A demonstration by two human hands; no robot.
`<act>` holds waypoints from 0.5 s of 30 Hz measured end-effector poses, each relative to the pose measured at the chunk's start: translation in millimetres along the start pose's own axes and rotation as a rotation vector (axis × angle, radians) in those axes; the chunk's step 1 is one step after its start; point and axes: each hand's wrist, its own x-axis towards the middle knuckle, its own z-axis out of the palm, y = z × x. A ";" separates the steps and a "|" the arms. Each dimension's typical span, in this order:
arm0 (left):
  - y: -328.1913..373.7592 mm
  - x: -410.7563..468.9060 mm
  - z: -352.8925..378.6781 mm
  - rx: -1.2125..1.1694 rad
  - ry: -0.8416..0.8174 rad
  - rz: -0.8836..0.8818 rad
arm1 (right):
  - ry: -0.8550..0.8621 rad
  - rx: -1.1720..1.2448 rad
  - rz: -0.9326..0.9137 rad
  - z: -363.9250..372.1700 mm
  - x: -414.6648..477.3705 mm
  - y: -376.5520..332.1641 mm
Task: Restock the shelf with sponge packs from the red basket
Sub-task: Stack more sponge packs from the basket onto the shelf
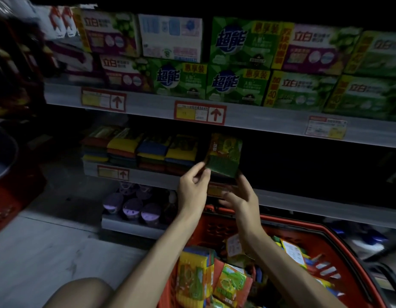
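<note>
Sponge pack (223, 155) upright at shelf (281, 197) edge — L hand (193, 187) fingers pinch its corner, R hand (241, 196) fingers spread.

Top shelf (148, 103): grey edge w/ red price tags (199, 112), stacked w/ green & purple detergent boxes (237, 85), two high. Middle shelf (148, 177): sponge packs (139, 150) stacked flat in approx four piles at left, touching side by side; right part dark, contents unclear. Bottom shelf (130, 225): purple-lidded round tubs (131, 211) in a cluster. Pale floor (48, 252) below, red basket (326, 247) of packs resting on it, just in front of shelving.
</note>
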 end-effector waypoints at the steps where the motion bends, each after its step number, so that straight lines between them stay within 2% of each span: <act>1: -0.7 1.6 0.8 -0.013 -0.010 -0.022 | -0.002 -0.003 0.002 0.0 3.4 0.2; 7: 0.8 2.6 0.5 -0.020 -0.050 -0.085 | -0.013 -0.070 0.074 10.4 15.9 3.1; 15: -0.5 -0.1 -4.1 -0.070 -0.071 -0.121 | -0.032 -0.169 0.057 6.8 24.4 1.0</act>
